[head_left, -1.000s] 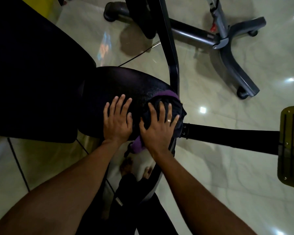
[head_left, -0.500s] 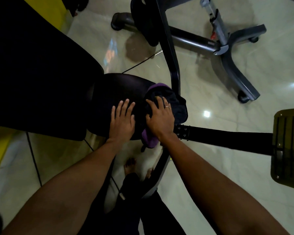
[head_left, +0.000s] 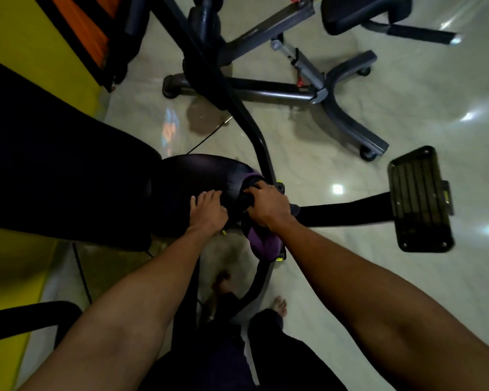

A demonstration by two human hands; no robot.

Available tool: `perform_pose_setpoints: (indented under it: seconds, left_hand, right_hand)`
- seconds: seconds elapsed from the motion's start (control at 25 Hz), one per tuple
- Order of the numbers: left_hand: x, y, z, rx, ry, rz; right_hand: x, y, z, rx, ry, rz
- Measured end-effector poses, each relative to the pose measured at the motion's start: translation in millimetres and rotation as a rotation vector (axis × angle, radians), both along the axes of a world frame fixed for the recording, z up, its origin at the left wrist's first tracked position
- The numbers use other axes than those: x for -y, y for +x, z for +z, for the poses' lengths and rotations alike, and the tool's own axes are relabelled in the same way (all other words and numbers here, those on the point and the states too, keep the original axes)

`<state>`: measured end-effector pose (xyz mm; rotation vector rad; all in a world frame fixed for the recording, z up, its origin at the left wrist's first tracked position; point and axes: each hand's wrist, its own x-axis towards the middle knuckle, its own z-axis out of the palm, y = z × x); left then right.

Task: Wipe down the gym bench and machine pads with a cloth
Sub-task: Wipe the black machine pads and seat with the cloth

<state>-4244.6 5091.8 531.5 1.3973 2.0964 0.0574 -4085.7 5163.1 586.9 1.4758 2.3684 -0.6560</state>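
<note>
Cloth [head_left: 263, 243] clenched in right hand [head_left: 268, 206] grip against seat pad [head_left: 201, 173] edge; left hand [head_left: 208, 211] grip released, resting on pad.

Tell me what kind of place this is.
Most likely a gym: a black padded seat on a machine, a ribbed footplate on an arm, and a wheeled bench base on a glossy tile floor.

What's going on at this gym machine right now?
A person is wiping the machine's black seat pad. The right hand grips a dark purple cloth against the pad's right edge, beside the black frame tube, with the cloth's purple end hanging below. The left hand rests on the pad beside it.
</note>
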Motion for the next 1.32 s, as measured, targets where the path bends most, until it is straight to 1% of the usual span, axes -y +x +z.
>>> perform_pose_setpoints:
  seconds: [0.12, 0.28, 0.44, 0.72, 0.92, 1.12, 1.24, 1.32]
  left_hand:
    - [-14.3, 34.3, 26.6, 0.011, 0.032, -0.042]
    - [-33.2, 98.8, 60.2, 0.0, 0.084, -0.099]
    - [-43.5, 177.1, 81.0, 0.024, 0.133, -0.11]
    - [-45.7, 333.4, 115.5, 0.039, 0.144, -0.221]
    - [-55.9, 433.9, 133.4, 0.045, 0.17, -0.287]
    - [-68.7, 517.0, 159.3, 0.093, 0.216, -0.314]
    - [-91.1, 551.7, 161.8, 0.108, 0.23, -0.286]
    - [-111.2, 571.0, 158.2, 0.134, 0.206, -0.26]
  right_hand:
    - [-0.1, 38.4, 24.0, -0.008, 0.025, -0.066]
    - [-10.0, 115.5, 48.0, -0.003, 0.062, -0.143]
    - [-12.0, 210.7, 66.5, -0.035, 0.105, -0.231]
    - [9.7, 381.9, 94.0, -0.076, 0.148, -0.376]
    - [23.4, 476.4, 116.0, -0.088, 0.164, -0.442]
    - [17.3, 546.0, 132.2, -0.122, 0.198, -0.485]
    - [-6.3, 579.1, 138.9, -0.156, 0.211, -0.499]
    - [-25.0, 599.5, 135.6, -0.155, 0.199, -0.485]
